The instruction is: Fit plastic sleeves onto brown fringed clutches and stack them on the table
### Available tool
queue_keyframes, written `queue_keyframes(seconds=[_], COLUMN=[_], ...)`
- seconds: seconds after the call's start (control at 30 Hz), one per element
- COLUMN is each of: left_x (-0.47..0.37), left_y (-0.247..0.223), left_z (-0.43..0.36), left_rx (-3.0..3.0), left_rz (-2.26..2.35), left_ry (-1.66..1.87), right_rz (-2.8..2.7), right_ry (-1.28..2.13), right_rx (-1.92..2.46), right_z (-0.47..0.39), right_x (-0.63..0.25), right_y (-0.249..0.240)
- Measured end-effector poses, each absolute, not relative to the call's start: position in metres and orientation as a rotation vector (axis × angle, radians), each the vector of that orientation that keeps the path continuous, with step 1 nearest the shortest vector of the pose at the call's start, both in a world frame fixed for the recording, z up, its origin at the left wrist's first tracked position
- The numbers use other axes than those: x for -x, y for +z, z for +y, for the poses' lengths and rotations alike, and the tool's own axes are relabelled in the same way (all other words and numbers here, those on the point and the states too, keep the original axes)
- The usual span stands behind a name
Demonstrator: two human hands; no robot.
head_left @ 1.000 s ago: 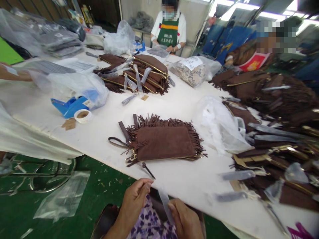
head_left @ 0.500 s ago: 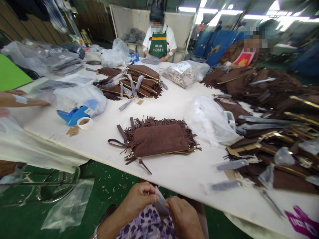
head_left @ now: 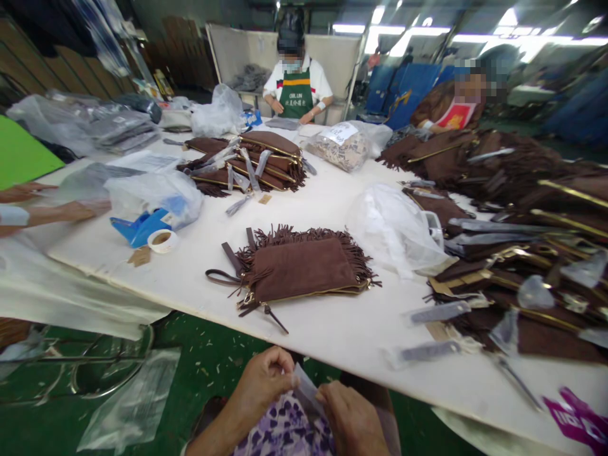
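Below the table's near edge, over a purple patterned garment, my left hand [head_left: 265, 387] pinches one edge of a small translucent plastic sleeve [head_left: 306, 389]. My right hand [head_left: 354, 415] is closed on its other side, with the fingertips partly hidden. Beyond both hands, on the white table [head_left: 304, 332], lies a brown suede clutch bag [head_left: 304, 269]. Fringe runs along its far side and right end, a wrist strap loops out at the left, and a gold zip follows the near edge. Neither hand touches this bag.
Brown fringed bags are stacked at the right [head_left: 522, 304] and far middle [head_left: 266, 161]. A crumpled white plastic bag [head_left: 394, 231] and a blue tape dispenser [head_left: 140, 227] with a tape roll [head_left: 162, 240] lie nearby. A co-worker's hands [head_left: 71, 212] reach in from the left; two people sit opposite.
My hands still hold the plastic sleeve, with only slight movement. The co-worker's arms at the left have shifted, and the person opposite has moved their hands apart. The view has turned slightly.
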State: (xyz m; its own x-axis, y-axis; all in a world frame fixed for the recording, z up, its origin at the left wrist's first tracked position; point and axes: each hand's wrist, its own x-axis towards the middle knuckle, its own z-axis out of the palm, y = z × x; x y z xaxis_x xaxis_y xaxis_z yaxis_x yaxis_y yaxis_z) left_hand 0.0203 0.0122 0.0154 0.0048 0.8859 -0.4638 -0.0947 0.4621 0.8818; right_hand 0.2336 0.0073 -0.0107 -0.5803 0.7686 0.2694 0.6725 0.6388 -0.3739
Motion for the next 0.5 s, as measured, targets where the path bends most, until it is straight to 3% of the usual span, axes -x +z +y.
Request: queue_keyframes(seconds=[0.17, 0.5], left_x=[-0.025, -0.030], left_y=[0.001, 0.012], left_z=[-0.004, -0.005], left_rx=[-0.543, -0.393], left_rz=[1.299, 1.277], left_ry=[1.053, 1.141], right_rz=[-2.281, -2.161], right_ry=[0.501, 1.265], right_rx=[1.186, 1.115], right_z=[0.009, 0.035], right_x=[-0.221, -0.174], right_y=[-0.021, 0.005])
